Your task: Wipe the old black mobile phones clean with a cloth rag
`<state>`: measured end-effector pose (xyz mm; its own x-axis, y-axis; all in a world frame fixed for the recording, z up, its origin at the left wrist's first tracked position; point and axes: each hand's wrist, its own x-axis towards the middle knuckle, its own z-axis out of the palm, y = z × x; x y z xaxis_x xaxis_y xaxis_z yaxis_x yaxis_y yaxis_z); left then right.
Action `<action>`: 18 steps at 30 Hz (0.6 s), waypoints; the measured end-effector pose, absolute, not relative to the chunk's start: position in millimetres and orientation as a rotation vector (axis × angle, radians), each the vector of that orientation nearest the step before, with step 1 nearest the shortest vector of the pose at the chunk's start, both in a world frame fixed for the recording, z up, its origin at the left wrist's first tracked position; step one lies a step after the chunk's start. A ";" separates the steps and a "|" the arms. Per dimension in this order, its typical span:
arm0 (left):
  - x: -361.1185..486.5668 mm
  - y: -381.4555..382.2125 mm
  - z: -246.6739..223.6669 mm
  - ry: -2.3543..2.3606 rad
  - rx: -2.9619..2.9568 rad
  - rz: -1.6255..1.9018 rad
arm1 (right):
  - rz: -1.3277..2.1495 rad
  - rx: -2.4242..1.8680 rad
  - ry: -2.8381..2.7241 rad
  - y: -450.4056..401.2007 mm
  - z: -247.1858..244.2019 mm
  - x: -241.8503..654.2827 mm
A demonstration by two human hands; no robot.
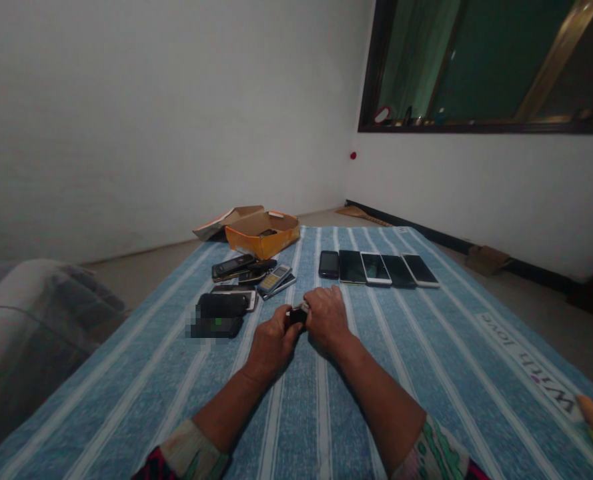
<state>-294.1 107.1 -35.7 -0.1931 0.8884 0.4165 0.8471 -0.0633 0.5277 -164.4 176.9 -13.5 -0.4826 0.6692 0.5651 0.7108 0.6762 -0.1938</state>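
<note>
Several phones lie on a blue striped cloth [321,427], which spreads out on a floor, with a grey bundle of bedding [36,333] just off its left edge. Toward the cloth's left-centre, a black pouch [219,317] lies partly hidden behind a blurred patch, beside a white-edged phone [233,297] that it partly overlaps. Just beyond them, a heap of older dark phones [233,267] sits near the cloth's far edge, with an open cardboard box [262,233] of orange-yellow card at that edge itself, and a keypad phone [275,280] rests on a second handset just right of the heap. At the cloth's centre, the left hand [271,343] and the right hand [327,318] meet, both closed narrowly around a small dark object [297,315] with a metallic glint; what the object is cannot be told, as the fingers cover most of it. Both forearms rest low over the cloth, ending in patterned sleeves [436,453]. Right of the hands, toward the far edge, five smartphones [379,269] lie side by side in a row, some black and some white-framed, all screens up. Further right, the printed words "With love" [529,363] run along the cloth's right side, near its edge.
</note>
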 end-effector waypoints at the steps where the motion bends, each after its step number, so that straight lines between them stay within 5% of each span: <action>1: -294.1 107.2 -35.9 2.113 1.963 1.105 | -0.095 -1.072 -2.256 179.2 -14.5 -163.0; 18: -295.1 106.5 -33.1 2.087 1.987 1.097 | -0.119 -0.947 -2.203 179.2 -23.5 -164.6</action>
<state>-295.1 106.5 -33.1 -0.1686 0.8922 0.4189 0.8508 -0.0828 0.5189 -164.6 179.2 -23.5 -0.4673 0.5958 0.6532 0.6627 0.7251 -0.1872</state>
